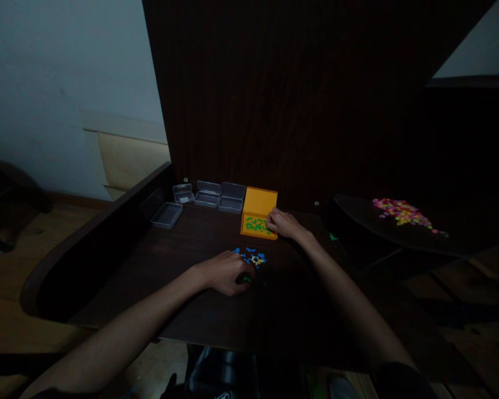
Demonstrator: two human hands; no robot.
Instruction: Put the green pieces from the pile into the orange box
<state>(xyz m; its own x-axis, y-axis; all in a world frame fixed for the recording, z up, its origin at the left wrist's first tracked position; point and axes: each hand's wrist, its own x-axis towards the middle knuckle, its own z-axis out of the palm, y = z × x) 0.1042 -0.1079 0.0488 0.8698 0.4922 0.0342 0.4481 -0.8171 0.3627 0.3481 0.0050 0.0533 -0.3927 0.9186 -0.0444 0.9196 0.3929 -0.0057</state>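
Note:
My right hand (pixel 285 223) is at the right side of an open orange-yellow box (pixel 259 198), fingers bent together in a pinch. Whatever they hold is hidden. Many small green pieces (pixel 255 224) lie in the box's lower half. Nearer to me, my left hand (pixel 229 272) rests on the dark table (pixel 178 288), its fingers curled round a few green pieces (pixel 247 279). Just beyond the left fingers is a loose heap of small blue, yellow and white pieces (pixel 255 259), partly covered by that hand.
Several clear plastic boxes (pixel 232 198) stand with lids up along the back left; one clear box (pixel 167 215) sits nearer the raised side panel (pixel 108 233). At right, pink and yellow pieces (pixel 403 212) lie on a dark curved surface. A green bit (pixel 333 237) is near its edge.

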